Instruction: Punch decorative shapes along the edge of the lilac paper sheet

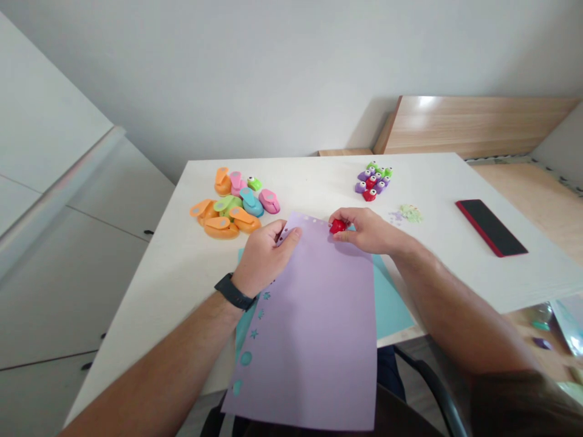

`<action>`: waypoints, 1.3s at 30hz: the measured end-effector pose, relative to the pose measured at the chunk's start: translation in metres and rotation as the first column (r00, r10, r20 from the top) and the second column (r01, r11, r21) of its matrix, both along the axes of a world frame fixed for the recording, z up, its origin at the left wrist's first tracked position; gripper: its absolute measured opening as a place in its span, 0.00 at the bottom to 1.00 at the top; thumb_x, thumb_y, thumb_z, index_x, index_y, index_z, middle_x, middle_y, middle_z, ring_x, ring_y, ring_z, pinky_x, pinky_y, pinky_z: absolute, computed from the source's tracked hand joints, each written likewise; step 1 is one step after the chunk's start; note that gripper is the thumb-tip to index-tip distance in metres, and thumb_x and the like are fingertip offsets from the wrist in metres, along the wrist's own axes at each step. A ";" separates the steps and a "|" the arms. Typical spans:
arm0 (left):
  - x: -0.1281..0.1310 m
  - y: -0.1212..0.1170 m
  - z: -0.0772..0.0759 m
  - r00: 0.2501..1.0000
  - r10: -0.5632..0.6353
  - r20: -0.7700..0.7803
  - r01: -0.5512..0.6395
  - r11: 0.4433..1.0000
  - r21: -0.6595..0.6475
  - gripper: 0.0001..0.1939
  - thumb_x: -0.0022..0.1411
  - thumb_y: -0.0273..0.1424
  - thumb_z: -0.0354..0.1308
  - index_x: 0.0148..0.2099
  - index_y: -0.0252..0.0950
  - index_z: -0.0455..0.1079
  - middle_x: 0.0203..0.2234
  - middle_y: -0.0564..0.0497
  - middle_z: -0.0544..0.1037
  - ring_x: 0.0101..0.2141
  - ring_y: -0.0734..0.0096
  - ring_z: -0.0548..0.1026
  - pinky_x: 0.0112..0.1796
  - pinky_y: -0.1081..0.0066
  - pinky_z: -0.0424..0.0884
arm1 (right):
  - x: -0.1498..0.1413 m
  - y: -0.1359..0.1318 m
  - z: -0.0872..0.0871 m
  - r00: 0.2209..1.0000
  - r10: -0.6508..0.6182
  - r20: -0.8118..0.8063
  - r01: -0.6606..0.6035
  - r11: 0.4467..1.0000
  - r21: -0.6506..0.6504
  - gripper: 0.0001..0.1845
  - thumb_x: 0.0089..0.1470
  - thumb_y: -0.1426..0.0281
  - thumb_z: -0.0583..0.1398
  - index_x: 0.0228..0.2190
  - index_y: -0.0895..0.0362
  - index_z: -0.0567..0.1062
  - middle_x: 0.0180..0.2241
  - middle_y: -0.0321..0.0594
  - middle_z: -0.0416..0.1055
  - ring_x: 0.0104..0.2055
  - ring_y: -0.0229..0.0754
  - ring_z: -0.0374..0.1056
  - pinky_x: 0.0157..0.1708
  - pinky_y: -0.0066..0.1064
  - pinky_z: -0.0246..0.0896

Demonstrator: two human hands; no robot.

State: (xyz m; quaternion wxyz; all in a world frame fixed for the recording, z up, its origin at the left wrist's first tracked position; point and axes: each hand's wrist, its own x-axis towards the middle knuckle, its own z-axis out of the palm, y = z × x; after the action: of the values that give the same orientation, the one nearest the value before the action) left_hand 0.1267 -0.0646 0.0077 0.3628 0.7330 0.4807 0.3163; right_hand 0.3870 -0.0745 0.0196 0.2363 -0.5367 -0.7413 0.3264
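A purple sheet of paper [328, 315] is lifted at a slant over the table. Punched shapes, such as a star and a circle, run down its left side, and a few small holes show along its far edge. My left hand [268, 255] pinches the far left corner, thumb on top. At the far right edge, my right hand [364, 229] is closed on a small red paper punch [337, 226], which sits against the paper; whether the edge is inside its slot cannot be made out. Underneath lies a blue-green sheet [392, 303].
Several larger lever punches [228, 209] in orange, pink, green and blue stand at the left. Small punches [372, 181] cluster at the back right. Paper cutouts [410, 213] lie in a pile near a black phone-like slab [492, 226] with a red edge. The white table [314, 179] meets a wall.
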 end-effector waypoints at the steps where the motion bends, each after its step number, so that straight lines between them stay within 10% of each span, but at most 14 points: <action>1: 0.000 0.000 0.000 1.000 0.001 -0.003 -0.001 1.000 -0.001 0.17 0.67 0.40 0.56 0.28 0.38 0.62 0.19 0.59 0.60 0.22 0.76 0.59 0.23 0.72 0.54 | 0.000 0.000 0.000 1.000 -0.002 0.001 0.002 1.000 -0.003 0.10 0.54 0.66 0.67 0.39 0.55 0.78 0.36 0.38 0.78 0.38 0.42 0.71 0.41 0.33 0.64; 39: 0.001 -0.001 0.003 0.999 0.015 -0.029 -0.015 1.000 -0.020 0.15 0.67 0.40 0.56 0.29 0.37 0.65 0.19 0.58 0.65 0.22 0.75 0.60 0.23 0.72 0.54 | -0.002 0.001 -0.003 1.000 -0.016 0.010 0.016 1.000 0.006 0.10 0.53 0.66 0.67 0.39 0.54 0.79 0.36 0.37 0.79 0.38 0.42 0.72 0.42 0.33 0.65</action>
State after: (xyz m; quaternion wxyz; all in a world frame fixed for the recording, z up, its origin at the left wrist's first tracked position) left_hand 0.1277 -0.0654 0.0104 0.3608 0.7301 0.4944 0.3038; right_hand 0.3847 -0.0738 0.0167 0.2365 -0.5436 -0.7392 0.3197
